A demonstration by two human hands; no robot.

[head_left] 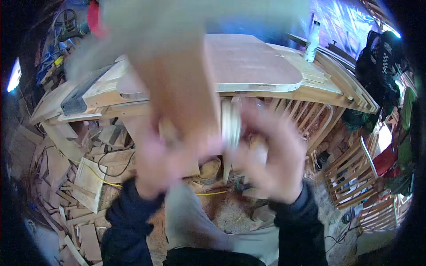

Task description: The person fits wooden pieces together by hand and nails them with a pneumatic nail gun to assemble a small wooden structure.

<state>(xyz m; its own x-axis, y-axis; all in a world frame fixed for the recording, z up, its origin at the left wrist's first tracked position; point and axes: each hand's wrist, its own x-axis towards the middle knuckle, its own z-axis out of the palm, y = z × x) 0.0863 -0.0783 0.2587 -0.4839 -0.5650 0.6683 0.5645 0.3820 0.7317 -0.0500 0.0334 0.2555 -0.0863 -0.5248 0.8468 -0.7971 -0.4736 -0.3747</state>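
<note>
A large brown wooden piece point(177, 84), strongly blurred, rises close to the camera, and its pale upper part fills the top of the view. My left hand point(157, 162) is at its lower end, with smeared fingers closed around it. My right hand point(277, 157) is to the right, thumb and fingers curved towards a pale, striped object point(230, 124) beside the wooden piece. Motion blur hides whether the right fingers touch this object. Behind them, a flat board with rounded corners point(257, 66) lies on the wooden workbench point(326, 82).
A white bottle point(313, 43) stands at the bench's back right. Wood offcuts point(88, 181) and a yellow cable point(104, 179) lie at the left. Slatted wooden frames point(353, 175) lean at the right, below a black bag point(381, 66).
</note>
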